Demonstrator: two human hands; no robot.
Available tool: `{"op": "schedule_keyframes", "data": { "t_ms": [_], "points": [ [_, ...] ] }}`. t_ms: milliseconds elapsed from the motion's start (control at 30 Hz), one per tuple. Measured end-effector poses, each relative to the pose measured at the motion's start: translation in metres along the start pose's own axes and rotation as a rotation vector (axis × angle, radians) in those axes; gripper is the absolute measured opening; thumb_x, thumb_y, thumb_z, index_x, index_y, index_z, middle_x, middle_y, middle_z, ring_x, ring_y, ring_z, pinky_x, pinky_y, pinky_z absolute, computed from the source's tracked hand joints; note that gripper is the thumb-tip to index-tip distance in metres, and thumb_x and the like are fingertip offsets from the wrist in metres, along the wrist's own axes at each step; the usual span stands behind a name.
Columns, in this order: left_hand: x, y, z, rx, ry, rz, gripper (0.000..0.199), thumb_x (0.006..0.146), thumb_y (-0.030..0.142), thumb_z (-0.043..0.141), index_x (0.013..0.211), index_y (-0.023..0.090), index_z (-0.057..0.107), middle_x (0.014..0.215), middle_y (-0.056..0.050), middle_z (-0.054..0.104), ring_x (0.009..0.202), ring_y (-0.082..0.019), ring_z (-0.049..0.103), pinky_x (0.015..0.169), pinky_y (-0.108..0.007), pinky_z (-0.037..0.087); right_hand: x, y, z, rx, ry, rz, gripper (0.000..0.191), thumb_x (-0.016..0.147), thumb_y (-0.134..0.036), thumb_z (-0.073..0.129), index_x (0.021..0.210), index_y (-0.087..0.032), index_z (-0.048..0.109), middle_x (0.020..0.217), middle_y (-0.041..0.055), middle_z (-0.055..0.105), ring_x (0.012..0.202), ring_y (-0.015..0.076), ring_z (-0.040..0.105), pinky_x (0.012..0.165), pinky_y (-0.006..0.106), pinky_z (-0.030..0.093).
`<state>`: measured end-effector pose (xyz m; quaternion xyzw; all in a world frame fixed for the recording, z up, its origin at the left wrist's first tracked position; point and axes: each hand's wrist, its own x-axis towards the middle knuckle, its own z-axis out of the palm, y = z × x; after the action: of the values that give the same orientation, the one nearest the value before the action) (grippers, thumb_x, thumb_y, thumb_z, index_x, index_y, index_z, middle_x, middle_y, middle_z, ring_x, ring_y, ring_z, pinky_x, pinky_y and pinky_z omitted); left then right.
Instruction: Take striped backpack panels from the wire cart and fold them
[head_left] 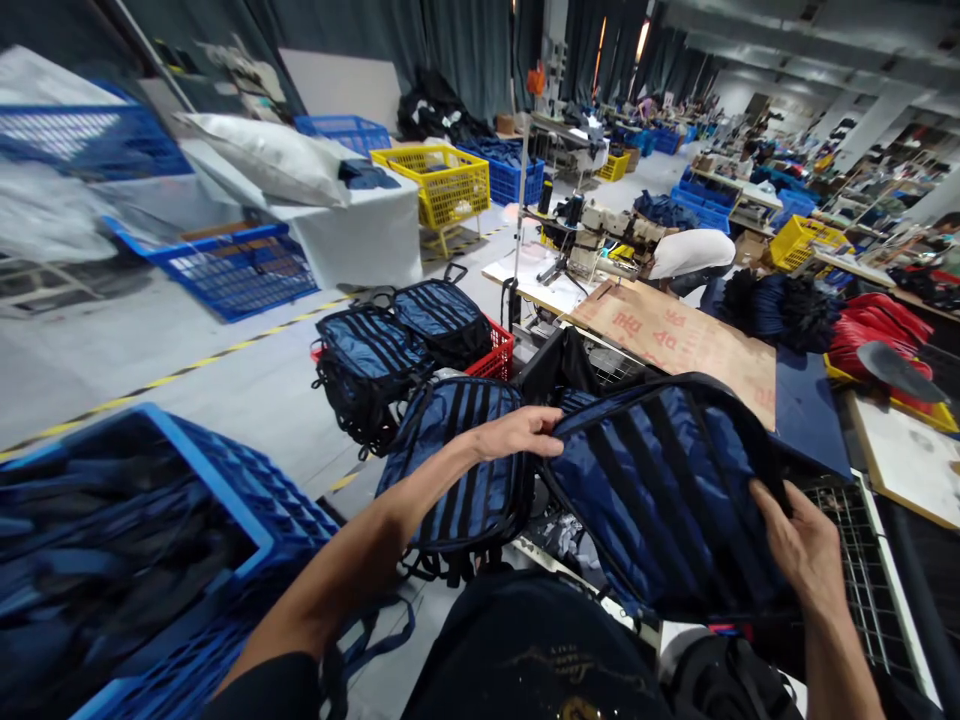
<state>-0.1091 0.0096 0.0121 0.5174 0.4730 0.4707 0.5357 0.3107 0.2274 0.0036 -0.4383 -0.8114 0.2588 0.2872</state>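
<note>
I hold a navy blue backpack [660, 500] with black vertical straps in front of me, tilted above the table edge. My left hand [521, 432] grips its upper left rim. My right hand [799, 545] clasps its right side, fingers curled over the edge. A second blue backpack [461, 470] with the same black stripes hangs just under my left forearm. Two more such backpacks [401, 345] are piled on a red crate [495, 360] beyond it.
A blue crate [247, 500] full of dark straps stands at lower left. A cardboard sheet [675, 335] covers the worktable, a sewing machine [600, 235] behind it, where a person in white bends. Yellow [442, 185] and blue crates stand further back. A wire rack [855, 560] lies at right.
</note>
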Motion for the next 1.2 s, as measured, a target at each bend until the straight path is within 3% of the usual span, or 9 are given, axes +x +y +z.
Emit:
{"op": "schedule_keyframes", "data": {
  "t_ms": [133,267,467,633,700,767,900,1033,1200],
  "points": [
    [-0.025,-0.027,0.01,-0.255,0.026,0.022,0.064,0.065,0.059,0.102,0.097,0.016,0.067,0.088,-0.002,0.068,0.078,-0.016,0.061,0.071,-0.027,0.05,0.017,-0.007,0.007,0.014,0.0,0.084,0.058,0.089,-0.076,0.071,0.098,-0.02,0.081,0.069,0.0013,0.067,0.064,0.0199,0.057,0.058,0.028,0.046],
    [-0.04,-0.013,0.0,-0.177,0.286,0.114,0.053,0.077,0.056,0.095,0.098,0.018,0.063,0.087,-0.001,0.067,0.078,-0.015,0.062,0.074,-0.027,0.051,0.034,-0.035,0.04,0.089,-0.063,0.111,0.064,0.087,-0.078,0.07,0.097,-0.016,0.081,0.073,0.0027,0.067,0.067,0.0194,0.057,0.058,0.027,0.045],
    [-0.07,0.053,-0.079,0.961,0.961,0.115,0.014,0.102,0.034,0.066,0.107,0.021,0.069,0.101,-0.003,0.069,0.093,-0.022,0.064,0.086,-0.034,0.051,0.041,-0.111,0.121,0.215,-0.288,-0.054,0.063,0.096,-0.076,0.064,0.1,-0.016,0.079,0.087,0.0072,0.076,0.082,0.0246,0.064,0.068,0.03,0.05],
    [-0.086,0.068,-0.134,1.472,1.213,-0.068,0.036,0.111,0.021,0.045,0.14,0.024,0.065,0.127,-0.011,0.068,0.115,-0.028,0.063,0.098,-0.042,0.05,0.024,-0.163,0.227,0.452,-0.404,-0.071,0.067,0.102,-0.076,0.056,0.114,-0.013,0.078,0.108,0.0112,0.081,0.098,0.0294,0.07,0.086,0.036,0.056],
    [-0.092,0.041,-0.144,1.556,1.227,-0.129,0.044,0.111,0.018,0.039,0.148,0.024,0.063,0.132,-0.014,0.068,0.125,-0.031,0.06,0.105,-0.047,0.048,0.014,-0.165,0.28,0.49,-0.4,-0.067,0.067,0.106,-0.073,0.05,0.125,-0.014,0.075,0.123,0.0142,0.08,0.113,0.0318,0.071,0.099,0.04,0.055],
    [-0.097,-0.009,-0.14,1.575,1.155,-0.171,0.049,0.111,0.018,0.037,0.153,0.023,0.061,0.142,-0.018,0.066,0.136,-0.034,0.055,0.114,-0.053,0.043,0.003,-0.157,0.332,0.439,-0.459,-0.008,0.064,0.11,-0.068,0.042,0.13,-0.015,0.073,0.131,0.0163,0.078,0.122,0.0316,0.07,0.107,0.04,0.053],
    [-0.107,-0.149,-0.088,1.338,0.855,-0.371,0.052,0.112,0.03,0.039,0.16,0.02,0.058,0.159,-0.019,0.06,0.156,-0.035,0.044,0.13,-0.06,0.028,-0.012,-0.105,0.401,0.316,-0.625,0.179,0.047,0.11,-0.055,0.054,0.136,-0.018,0.067,0.122,0.0137,0.08,0.115,0.0281,0.075,0.104,0.036,0.055],
    [-0.126,-0.253,-0.03,1.191,0.763,-0.612,0.062,0.113,0.042,0.034,0.167,0.016,0.05,0.17,-0.023,0.05,0.163,-0.042,0.034,0.131,-0.072,0.02,-0.021,-0.012,0.395,0.246,-0.724,0.453,0.027,0.107,-0.043,0.068,0.125,-0.022,0.07,0.1,0.0029,0.079,0.085,0.0183,0.076,0.088,0.03,0.059],
    [-0.127,-0.287,-0.028,1.197,0.777,-0.661,0.063,0.115,0.046,0.029,0.17,0.02,0.045,0.174,-0.02,0.045,0.167,-0.038,0.029,0.133,-0.07,0.015,-0.052,0.103,0.33,0.198,-0.752,0.854,0.03,0.109,-0.042,0.071,0.123,-0.016,0.072,0.114,0.0063,0.075,0.093,0.0189,0.074,0.083,0.037,0.065]
  ]
}}
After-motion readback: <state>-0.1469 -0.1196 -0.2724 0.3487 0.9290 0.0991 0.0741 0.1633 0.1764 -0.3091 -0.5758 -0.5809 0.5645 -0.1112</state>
